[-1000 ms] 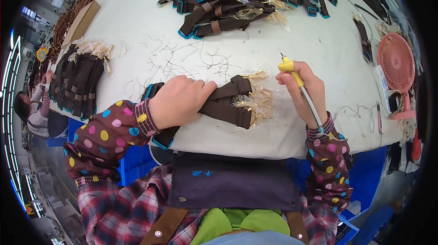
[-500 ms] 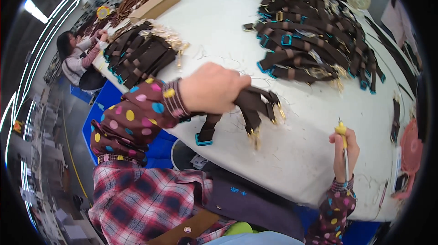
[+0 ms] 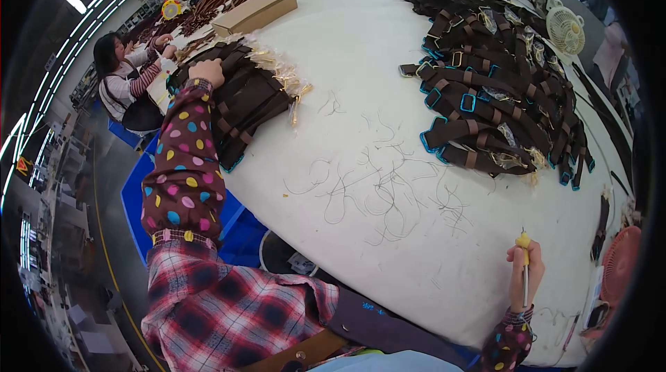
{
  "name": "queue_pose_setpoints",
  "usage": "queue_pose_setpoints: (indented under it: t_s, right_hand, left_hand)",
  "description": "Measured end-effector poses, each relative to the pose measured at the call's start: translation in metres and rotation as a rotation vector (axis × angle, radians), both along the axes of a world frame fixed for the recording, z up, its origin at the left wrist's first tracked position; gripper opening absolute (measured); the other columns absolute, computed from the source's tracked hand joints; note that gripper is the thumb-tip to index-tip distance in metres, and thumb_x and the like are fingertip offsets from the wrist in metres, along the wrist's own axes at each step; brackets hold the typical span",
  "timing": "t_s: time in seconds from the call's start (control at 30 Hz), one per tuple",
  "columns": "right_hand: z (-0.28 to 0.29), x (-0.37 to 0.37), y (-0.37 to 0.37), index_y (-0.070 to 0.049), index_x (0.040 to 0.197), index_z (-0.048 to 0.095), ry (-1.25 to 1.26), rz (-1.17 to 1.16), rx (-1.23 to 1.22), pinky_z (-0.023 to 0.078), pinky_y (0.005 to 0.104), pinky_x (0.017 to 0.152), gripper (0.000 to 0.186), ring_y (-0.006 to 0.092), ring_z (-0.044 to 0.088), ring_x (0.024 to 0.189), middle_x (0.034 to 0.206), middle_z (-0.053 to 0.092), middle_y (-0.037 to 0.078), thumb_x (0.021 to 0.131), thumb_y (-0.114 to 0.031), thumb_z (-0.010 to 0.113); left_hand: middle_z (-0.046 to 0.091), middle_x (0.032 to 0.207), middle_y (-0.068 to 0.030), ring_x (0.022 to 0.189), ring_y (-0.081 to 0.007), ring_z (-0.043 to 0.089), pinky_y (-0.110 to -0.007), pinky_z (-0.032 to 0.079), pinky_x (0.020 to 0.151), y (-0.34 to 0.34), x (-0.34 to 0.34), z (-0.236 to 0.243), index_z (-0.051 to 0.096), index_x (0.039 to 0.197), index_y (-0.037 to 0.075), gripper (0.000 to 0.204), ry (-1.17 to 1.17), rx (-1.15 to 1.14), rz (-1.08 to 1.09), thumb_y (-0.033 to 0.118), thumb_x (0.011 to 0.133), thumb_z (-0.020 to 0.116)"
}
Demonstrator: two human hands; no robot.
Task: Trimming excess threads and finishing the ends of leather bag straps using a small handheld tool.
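Note:
My left hand [image 3: 207, 72] reaches to the left pile of dark brown straps [image 3: 250, 108], its fingers curled over straps near the top. Clear plastic tabs with gold-coloured pieces [image 3: 291, 85] fringe that pile. At lower right, my right hand [image 3: 525, 271] is closed round a yellow-and-metal hand tool [image 3: 524, 243] with a thin tip pointing away from me. Loose threads [image 3: 388, 192] lie scattered on the white table [image 3: 333, 247] between my hands.
A larger strap pile [image 3: 499, 101] lies at right, with a pink fan [image 3: 619, 264] and white fan [image 3: 564, 29] beyond it. A cardboard box [image 3: 253, 11] sits at back left. A co-worker [image 3: 118, 84] works at far left. Blue bins [image 3: 135, 205] stand below the table edge.
My left hand has moved forward and left with the straps from the table's middle onto the left pile. The view has swung leftward. My right hand still holds the tool.

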State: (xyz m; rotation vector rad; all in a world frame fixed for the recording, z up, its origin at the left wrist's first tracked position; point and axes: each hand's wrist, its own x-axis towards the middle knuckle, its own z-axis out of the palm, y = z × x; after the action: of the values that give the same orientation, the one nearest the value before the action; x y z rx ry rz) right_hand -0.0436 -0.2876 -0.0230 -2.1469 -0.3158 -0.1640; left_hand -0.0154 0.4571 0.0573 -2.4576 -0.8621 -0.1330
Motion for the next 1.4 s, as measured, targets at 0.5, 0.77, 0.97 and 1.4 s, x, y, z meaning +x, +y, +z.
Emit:
queue_pose_setpoints:
  t_s: [0.5, 0.77, 0.97, 1.4]
  right_hand:
    - [0.003, -0.008, -0.005, 0.000, 0.100, 0.056, -0.072, 0.000, -0.003, 0.046, 0.0242, 0.066, 0.016, 0.0107, 0.056, 0.069, 0.081, 0.061, 0.006, 0.097, -0.015, 0.051]
    - [0.004, -0.010, -0.006, 0.001, 0.099, 0.060, -0.120, -0.029, -0.003, 0.049, 0.0256, 0.066, 0.012, 0.0139, 0.060, 0.069, 0.080, 0.064, 0.007, 0.091, -0.008, 0.058]
    - [0.017, -0.015, 0.001, -0.001, 0.094, 0.062, -0.231, 0.106, -0.131, 0.048, 0.0285, 0.061, 0.011, 0.0231, 0.060, 0.064, 0.076, 0.062, 0.011, 0.084, -0.002, 0.064]
    - [0.013, -0.016, -0.004, -0.001, 0.095, 0.060, -0.352, 0.061, -0.126, 0.047, 0.0302, 0.058, 0.014, 0.0264, 0.057, 0.061, 0.073, 0.058, 0.012, 0.083, -0.004, 0.067]
  left_hand:
    - [0.044, 0.141, -0.0186, 0.131, -0.0333, 0.041, -0.036, 0.034, 0.107, -0.213, 0.056, -0.051, 0.046, 0.134, 0.004, 0.045, -0.181, -0.848, -0.971, 0.028, 0.096, 0.053]
    - [0.038, 0.145, -0.0195, 0.139, -0.0325, 0.030, -0.045, 0.023, 0.113, -0.276, 0.056, -0.131, 0.044, 0.136, 0.001, 0.053, -0.144, -0.765, -0.837, 0.038, 0.098, 0.043]
    - [0.037, 0.146, -0.0161, 0.139, -0.0317, 0.030, -0.044, 0.022, 0.114, -0.381, -0.010, -0.103, 0.042, 0.137, 0.004, 0.050, 0.087, -0.898, -1.251, 0.033, 0.097, 0.050]
    - [0.032, 0.150, -0.0134, 0.141, -0.0311, 0.026, -0.049, 0.018, 0.115, -0.450, 0.009, -0.114, 0.040, 0.141, 0.013, 0.051, 0.203, -0.692, -1.506, 0.039, 0.098, 0.044]
